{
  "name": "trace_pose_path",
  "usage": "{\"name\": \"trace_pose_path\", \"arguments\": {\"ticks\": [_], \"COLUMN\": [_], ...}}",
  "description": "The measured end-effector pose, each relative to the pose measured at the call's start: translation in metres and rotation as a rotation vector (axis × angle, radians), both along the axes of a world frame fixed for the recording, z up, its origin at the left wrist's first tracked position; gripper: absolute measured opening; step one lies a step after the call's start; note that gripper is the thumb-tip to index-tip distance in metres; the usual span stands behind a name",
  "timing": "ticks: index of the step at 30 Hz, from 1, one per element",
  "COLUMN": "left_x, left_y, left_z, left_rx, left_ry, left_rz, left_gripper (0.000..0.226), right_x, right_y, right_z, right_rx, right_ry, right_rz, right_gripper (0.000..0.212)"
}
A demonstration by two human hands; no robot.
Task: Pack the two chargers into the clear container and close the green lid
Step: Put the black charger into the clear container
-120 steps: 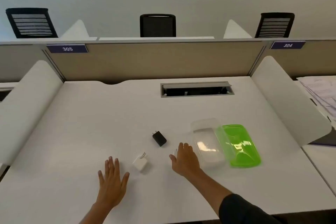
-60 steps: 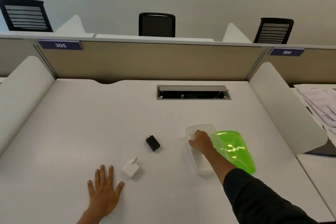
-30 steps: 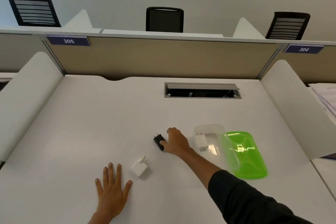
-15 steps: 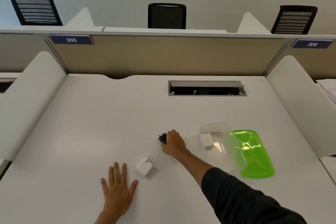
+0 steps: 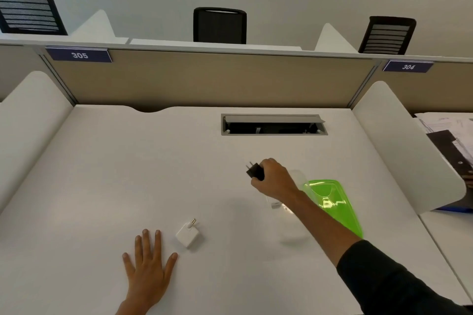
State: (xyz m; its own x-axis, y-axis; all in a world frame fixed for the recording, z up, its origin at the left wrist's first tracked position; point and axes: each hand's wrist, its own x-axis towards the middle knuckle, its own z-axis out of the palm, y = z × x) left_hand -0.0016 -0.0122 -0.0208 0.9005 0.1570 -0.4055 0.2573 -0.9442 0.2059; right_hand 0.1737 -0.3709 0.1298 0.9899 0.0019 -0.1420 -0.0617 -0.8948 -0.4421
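Note:
My right hand (image 5: 273,178) grips a small black charger (image 5: 255,171), held above the desk with its prongs pointing up and left, just left of the clear container (image 5: 294,225). My forearm hides most of the container; a small white item (image 5: 276,204) shows inside it beside my wrist. The green lid (image 5: 332,203) hangs open along the container's right side. A white charger (image 5: 187,234) with two prongs lies on the desk near the front. My left hand (image 5: 147,267) rests flat, fingers spread, just left of that white charger and holds nothing.
The white desk (image 5: 128,161) has a cable slot (image 5: 273,124) at the back centre and curved white dividers (image 5: 407,146) at both sides. A tan partition (image 5: 204,77) closes the far edge. Papers and a dark folder (image 5: 453,140) lie on the neighbouring desk, right.
My right hand put a white item in the container, crossed left to the black charger, closed on it and has now lifted it off the desk toward the container. My left hand stayed flat.

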Motion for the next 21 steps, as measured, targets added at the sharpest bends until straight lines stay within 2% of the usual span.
{"name": "trace_pose_path", "arguments": {"ticks": [4,8,15,21], "left_x": [-0.001,0.000,0.000,0.002], "left_y": [0.001,0.003,0.005,0.004], "left_z": [-0.003,-0.008,-0.012,-0.012], "left_rx": [0.018,0.019,0.007,0.004], "left_ry": [-0.009,-0.004,-0.001,0.004], "left_rz": [0.004,0.007,0.021,0.028], "left_gripper": [0.122,0.120,0.120,0.123], "right_x": [-0.013,-0.031,-0.050,-0.054], "right_y": [-0.050,-0.083,-0.094,-0.090], "right_z": [0.005,0.005,-0.012,-0.026], "right_rx": [-0.106,-0.309,-0.523,-0.618], "right_ry": [0.050,0.121,0.221,0.280], "right_rz": [-0.023,0.091,0.287,0.327], "right_gripper": [0.039,0.042,0.039,0.037]}}
